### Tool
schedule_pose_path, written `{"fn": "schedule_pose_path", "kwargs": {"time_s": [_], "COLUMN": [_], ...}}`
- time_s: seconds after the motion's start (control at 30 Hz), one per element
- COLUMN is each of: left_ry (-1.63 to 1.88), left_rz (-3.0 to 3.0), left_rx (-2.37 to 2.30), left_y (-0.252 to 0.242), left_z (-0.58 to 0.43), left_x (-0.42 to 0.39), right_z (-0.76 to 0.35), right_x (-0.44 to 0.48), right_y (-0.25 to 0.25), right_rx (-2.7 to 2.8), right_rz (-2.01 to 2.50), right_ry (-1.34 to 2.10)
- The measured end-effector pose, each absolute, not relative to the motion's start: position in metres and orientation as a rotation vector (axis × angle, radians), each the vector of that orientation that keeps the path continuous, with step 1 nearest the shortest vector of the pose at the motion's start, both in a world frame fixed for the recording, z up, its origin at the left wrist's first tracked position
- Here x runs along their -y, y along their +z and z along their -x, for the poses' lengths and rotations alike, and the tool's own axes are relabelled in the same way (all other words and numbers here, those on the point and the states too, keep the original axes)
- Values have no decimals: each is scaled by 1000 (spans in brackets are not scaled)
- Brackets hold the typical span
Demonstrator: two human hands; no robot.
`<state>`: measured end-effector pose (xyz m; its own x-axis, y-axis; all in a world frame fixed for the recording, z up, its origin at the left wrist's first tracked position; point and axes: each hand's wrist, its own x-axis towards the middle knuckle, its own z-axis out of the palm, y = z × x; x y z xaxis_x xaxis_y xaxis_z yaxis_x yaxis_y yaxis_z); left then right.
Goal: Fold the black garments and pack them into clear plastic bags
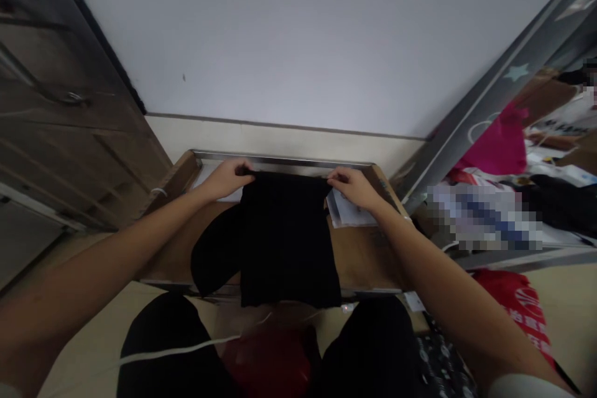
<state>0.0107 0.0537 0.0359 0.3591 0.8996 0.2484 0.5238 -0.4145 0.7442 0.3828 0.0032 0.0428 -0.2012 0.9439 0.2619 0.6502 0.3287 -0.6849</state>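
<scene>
A black cloth garment [289, 236] is stretched between my two hands, its upper edge running almost straight across. My left hand [227, 179] pinches the upper left corner, fingers closed. At the opposite corner, my right hand [353, 186] grips the fabric between thumb and fingers. The body of the cloth hangs down over the brown tabletop [364, 261] and past its near edge. A rounded black flap spreads out on the left; whether it is a sleeve or another piece, I cannot tell. White papers [347, 211] lie partly behind the cloth, near my right hand.
A pale wall [289, 43] rises behind the table, with a wooden door [79, 130] on the left. To the right, a cluttered shelf holds a pink bag [501, 143]. Below are a red bag [517, 311], a red seat [268, 360] and a white cord [186, 348].
</scene>
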Motion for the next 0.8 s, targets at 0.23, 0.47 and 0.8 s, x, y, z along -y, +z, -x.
{"fn": "schedule_pose_path", "kwargs": {"time_s": [0.23, 0.47, 0.8], "left_ry": [763, 239, 146], "left_rz": [-2160, -2194, -2473], "left_rx": [-1149, -1042, -865], "left_y": [60, 60, 40], "left_z": [-8, 2, 7], "left_x": [-47, 10, 53], "right_z": [-384, -382, -354], "right_x": [2, 21, 32], "right_y": [56, 74, 46], "right_rx": [1947, 2399, 2680], "right_rz": [1347, 1246, 1187], "right_ry": [646, 1509, 1802]}}
